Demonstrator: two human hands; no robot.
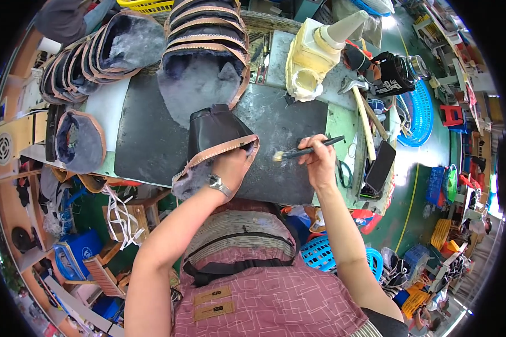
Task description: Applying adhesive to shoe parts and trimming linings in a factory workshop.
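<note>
My left hand (229, 167) reaches into the opening of a black leather shoe upper (211, 132) and holds it up over the dark work mat (146, 129). This upper has grey fleece inside and a tan, stitched edge; my fingertips are hidden within it. Between the fingers of my right hand (320, 160) is a brush (306, 151) with a dark handle, its pale bristles pointing left toward the upper, apart from it. Beyond my left hand stands a stack of similar uppers (202, 78).
More fleece-lined uppers (126, 48) lean in a row at far left, with a single one (80, 140) nearer. A glue-crusted cream container (309, 56) stands at the back. On the right are a hammer (364, 121), a phone (380, 167) and scissors (344, 175).
</note>
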